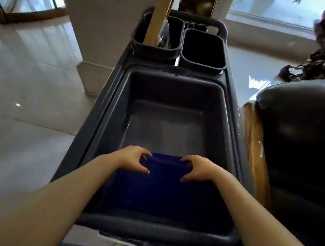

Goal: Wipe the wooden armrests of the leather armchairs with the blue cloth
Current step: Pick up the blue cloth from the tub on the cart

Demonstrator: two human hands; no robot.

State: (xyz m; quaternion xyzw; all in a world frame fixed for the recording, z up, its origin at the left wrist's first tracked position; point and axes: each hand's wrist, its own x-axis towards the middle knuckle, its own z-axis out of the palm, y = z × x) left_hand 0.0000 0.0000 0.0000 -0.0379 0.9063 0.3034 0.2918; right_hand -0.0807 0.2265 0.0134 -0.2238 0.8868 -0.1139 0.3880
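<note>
Two bare forearms are seen reaching forward from the bottom edge into the large grey tub (174,87) of a cleaning cart. The blue cloth (159,186) is draped inside the tub against its near wall, its upper edge running left to right between the hands. That edge is pinched at one end by the left hand (134,158) and at the other by the right hand (199,168), fingers curled over it and thumbs beneath; both hands are closed on the cloth, and neither is nearer than the other. The leather armchair (303,141) is set just beside the cart on the right, with its wooden armrest (254,147) running away from the camera along the cart's side. The cloth is judged not yet lifted clear; it would have to be carried up and rightward, the right hand being closer to the armrest.
</note>
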